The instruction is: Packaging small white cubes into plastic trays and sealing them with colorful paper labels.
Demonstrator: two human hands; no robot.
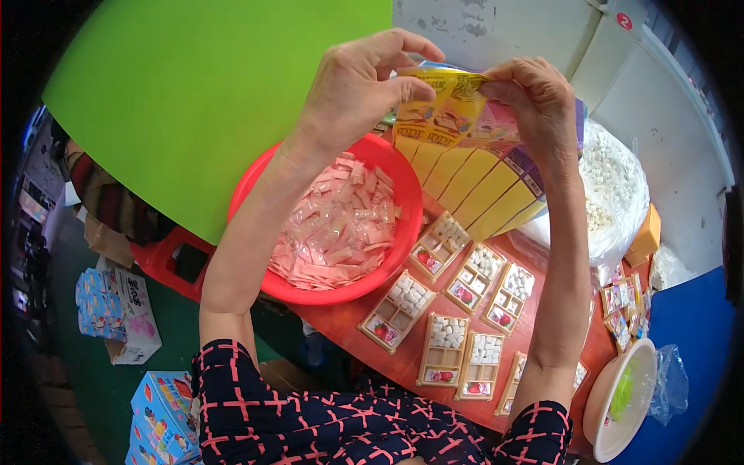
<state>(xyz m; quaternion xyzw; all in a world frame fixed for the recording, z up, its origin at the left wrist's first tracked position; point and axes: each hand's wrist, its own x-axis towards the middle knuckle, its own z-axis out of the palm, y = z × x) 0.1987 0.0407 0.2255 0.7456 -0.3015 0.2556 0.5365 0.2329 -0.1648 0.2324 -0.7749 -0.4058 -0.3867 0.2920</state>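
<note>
Both hands are raised at twelve o'clock, the left hand and right hand each pinched on the top edge of a yellow-and-purple printed sheet that hangs over the desk. Below, several small divided trays already hold white cubes, some compartments only partly filled. The red basin at nine o'clock is heaped with pink sachets, so much seems left.

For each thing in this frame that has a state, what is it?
Left hand: raised, pinching the packet strip's top edge.
Right hand: raised, pinching the same edge.
Packet strip: held up, hanging over the table.
Red basin: filled with pink sachets.
Trays: lying flat, partly filled with white pieces.
White bowl: upright at the table's edge.
</note>
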